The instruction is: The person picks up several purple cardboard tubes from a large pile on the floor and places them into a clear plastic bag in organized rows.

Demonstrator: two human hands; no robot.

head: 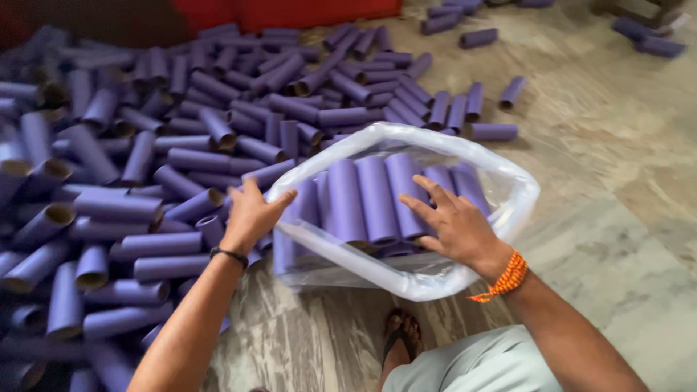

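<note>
Clear plastic bag (508,210), wide-mouthed, lying on the marbled floor (624,218) just right of centre. Inside it, purple cardboard tubes (377,196) packed side by side in a neat row, more tubes below them. No labels or signs to be made out.

Left hand (250,214) at the bag's left rim, fingers spread apart, fingertips touching the plastic edge, clamped on nothing; thin dark band at the wrist. Right hand (454,221) inside the bag's mouth, fingers splayed and laid flat on the row of tubes, holding none; orange thread band (504,279) at the wrist.

To the left and behind, a large loose heap of purple tubes (131,167) strewn every way, open brown ends showing, crowding right up to the bag's left side. A few stray tubes (494,94) scattered farther off on the floor. Red object (290,11) at the top edge. Sandalled foot (399,341) on the floor just below the bag.
</note>
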